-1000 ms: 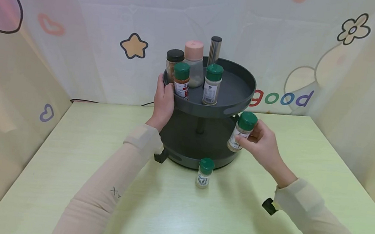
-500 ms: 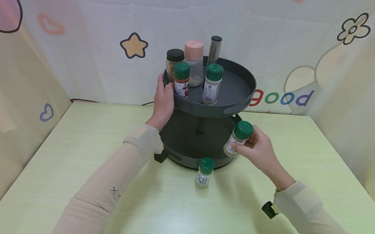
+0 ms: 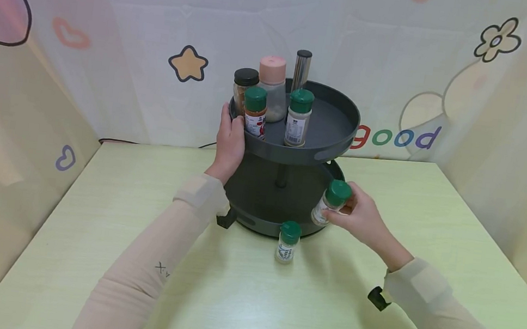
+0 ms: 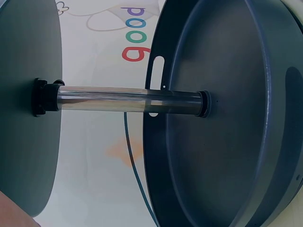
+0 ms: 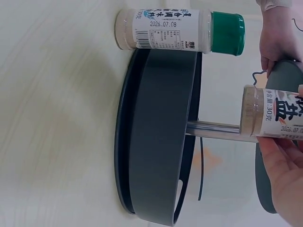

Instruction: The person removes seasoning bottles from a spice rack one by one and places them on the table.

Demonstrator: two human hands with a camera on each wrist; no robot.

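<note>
My right hand (image 3: 363, 215) pinches a spice jar (image 3: 337, 193) with a green cap between thumb and fingers. The jar leans, overlapping the right front of the black two-tier rack's lower tray (image 3: 264, 200) in the head view; its label (image 5: 284, 112) faces the right wrist camera. My left hand (image 3: 228, 149) rests against the left side of the upper tray (image 3: 336, 110), fingers extended along the rim. Just in front of the lower tray, another green-capped spice jar (image 3: 286, 247) stands upright on the table. A metal post (image 4: 128, 99) joins both tiers.
On the upper tray stand a black-capped jar (image 3: 244, 88), a pink-capped bottle (image 3: 271, 86), a green-capped jar of red spice (image 3: 254, 111) and a green-capped jar with pale contents (image 3: 298, 119). A printed curtain (image 3: 133, 60) hangs behind the table (image 3: 245, 316).
My right hand has lowered the spice jar and brought it slightly left, from beside the upper tray's rim to the lower tray's edge. The left hand keeps its place.
</note>
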